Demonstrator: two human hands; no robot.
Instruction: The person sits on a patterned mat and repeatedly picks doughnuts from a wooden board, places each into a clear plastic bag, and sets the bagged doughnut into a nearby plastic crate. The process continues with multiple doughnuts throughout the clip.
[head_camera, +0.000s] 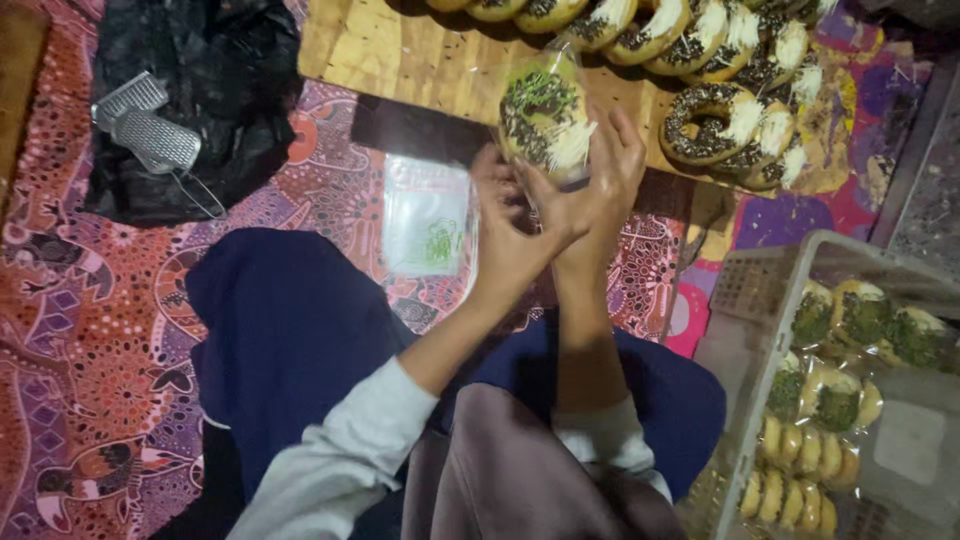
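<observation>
Both my hands hold one doughnut in a clear plastic bag (545, 118) up in front of me. It is topped with chocolate sprinkles, green sprinkles and white shreds. My left hand (510, 225) pinches the lower part of the bag from the left. My right hand (600, 185) grips it from the right and below, fingers spread up along the bag. Right behind it lies a wooden board (400, 55) carrying several topped doughnuts (715, 120).
A stack of clear plastic bags (427, 215) lies on the patterned cloth (90, 330) left of my hands. A metal grater (150, 125) rests on black plastic at far left. A white plastic crate (760, 290) at right holds several bagged doughnuts (835, 320).
</observation>
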